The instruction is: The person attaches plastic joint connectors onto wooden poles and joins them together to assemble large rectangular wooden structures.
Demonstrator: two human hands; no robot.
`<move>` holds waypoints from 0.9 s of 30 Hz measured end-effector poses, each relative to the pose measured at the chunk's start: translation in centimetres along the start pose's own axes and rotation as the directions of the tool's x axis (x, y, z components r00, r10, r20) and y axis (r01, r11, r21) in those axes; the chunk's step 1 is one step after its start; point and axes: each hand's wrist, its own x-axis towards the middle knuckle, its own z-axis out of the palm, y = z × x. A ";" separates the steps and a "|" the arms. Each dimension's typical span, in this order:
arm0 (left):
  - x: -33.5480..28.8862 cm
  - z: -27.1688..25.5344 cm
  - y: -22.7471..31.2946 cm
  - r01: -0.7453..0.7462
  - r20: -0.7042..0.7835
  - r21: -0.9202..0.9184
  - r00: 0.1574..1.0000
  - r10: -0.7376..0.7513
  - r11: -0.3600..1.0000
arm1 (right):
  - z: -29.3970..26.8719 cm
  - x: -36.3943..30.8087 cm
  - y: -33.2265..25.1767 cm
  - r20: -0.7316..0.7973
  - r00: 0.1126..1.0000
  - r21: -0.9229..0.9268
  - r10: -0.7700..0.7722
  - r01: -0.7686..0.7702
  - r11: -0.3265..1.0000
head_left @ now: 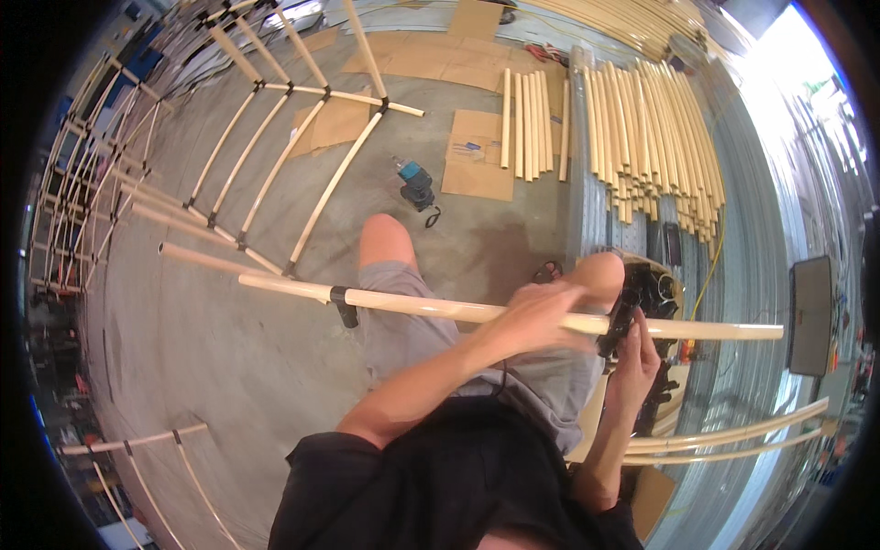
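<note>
Two hands (536,321) (634,362) at one pipe (422,306) with two black connectors (345,310)

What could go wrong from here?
1. The pale pipe extends well left of the left hand; its far end overlaps the pipe frame in view. Swinging it might knock the frame, though the gap is unclear.
2. The black joint by the right hand might end up twisted relative to the left-end joint.
3. The drill lies on the floor ahead of the knees: a possible trip hazard.
</note>
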 end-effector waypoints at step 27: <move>-5.4 -6.3 -7.4 0.332 0.103 -0.175 0.942 -0.318 0.927 | -0.3 2.4 2.0 -0.232 0.973 0.007 -0.002 0.003 1.000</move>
